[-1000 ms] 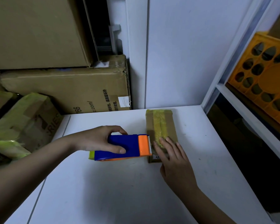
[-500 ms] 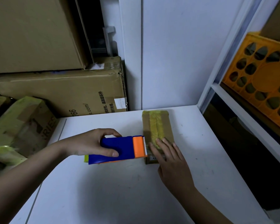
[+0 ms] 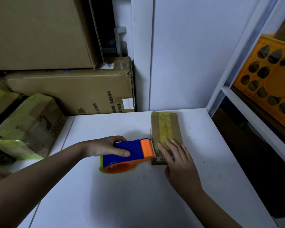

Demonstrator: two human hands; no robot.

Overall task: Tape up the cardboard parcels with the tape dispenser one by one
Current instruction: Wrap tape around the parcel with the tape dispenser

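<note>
A white table (image 3: 122, 195) fills the lower part of the view, set against a white wall panel (image 3: 187, 55). Off its left edge lie cardboard boxes wrapped in yellow-green tape (image 3: 28, 125), and behind them a long brown carton (image 3: 72, 92) with printed text carries a larger plain carton (image 3: 36, 32) on top. To the right, a white shelf frame (image 3: 237, 102) holds an orange perforated crate (image 3: 273, 86). The left hand (image 3: 105, 148) grasps the blue and orange tape dispenser (image 3: 130, 155), thumb on the near side of the blue body and fingers curled over the far side; the roll end rests on the table just below the hand, and the orange toothed end points right, touching the left side of the small cardboard parcel (image 3: 166, 129). The right hand (image 3: 178, 162) lies flat, fingers straight, pressing on the near end of that parcel, whose yellow-green tape strip (image 3: 164, 127) runs away from the fingertips toward the wall.
</note>
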